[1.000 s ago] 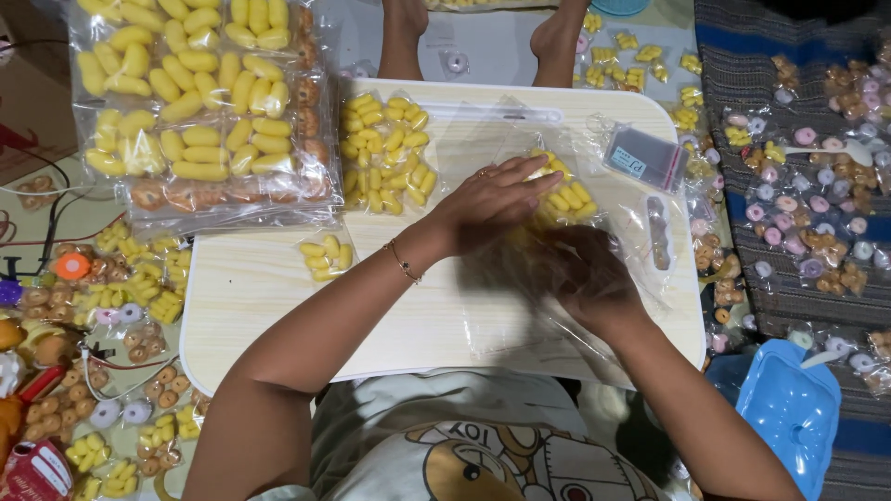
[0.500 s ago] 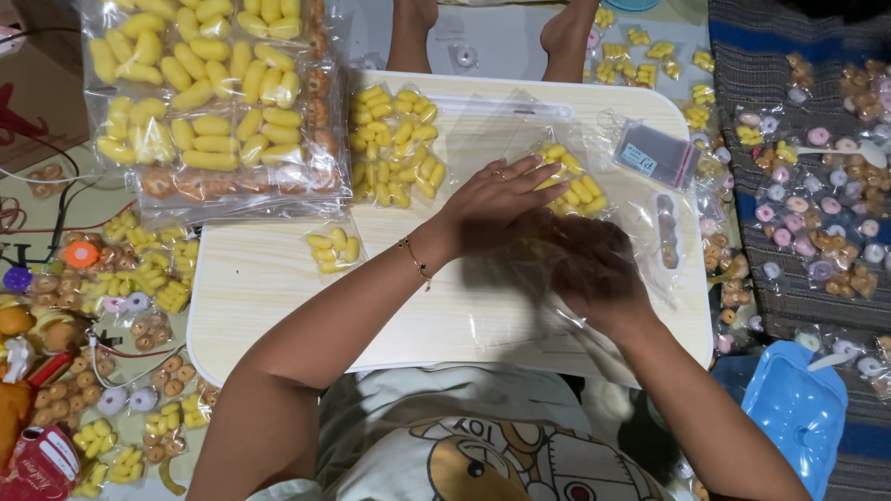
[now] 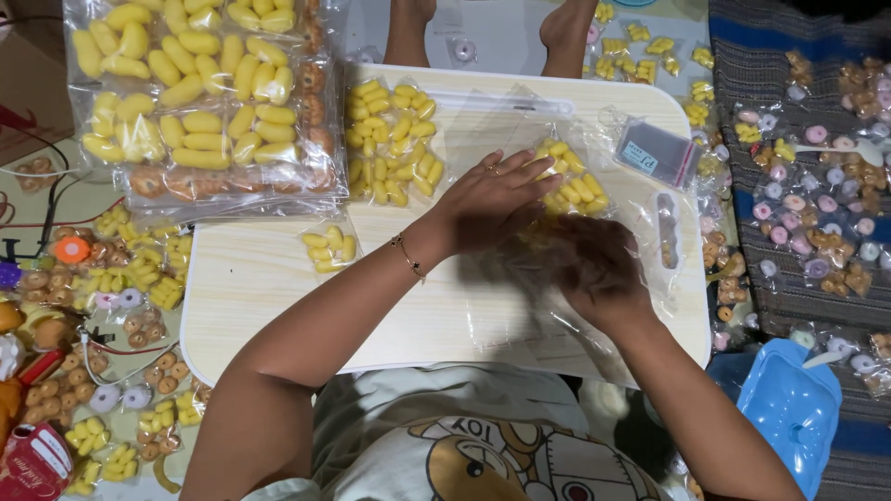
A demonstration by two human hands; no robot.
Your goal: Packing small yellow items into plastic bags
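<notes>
Crowding pale lap table (image 3: 278, 306): yellow snack packets (image 3: 394, 139)

My left hand (image 3: 492, 199) lies flat, fingers spread, on a clear plastic bag of small yellow pieces (image 3: 568, 181) near the middle of the frame, and my right hand (image 3: 585, 264) is just below and right of it, blurred, pressing on the same clear plastic. Both rest on a pale wooden lap table (image 3: 269, 288). Another bag of yellow pieces (image 3: 392, 141) sits to the upper left of my hands, and a tiny yellow packet (image 3: 329, 248) lies left of my wrist. A big stack of filled bags (image 3: 200, 102) fills the upper left. A blue plastic container (image 3: 789, 408) is at the lower right.
</notes>
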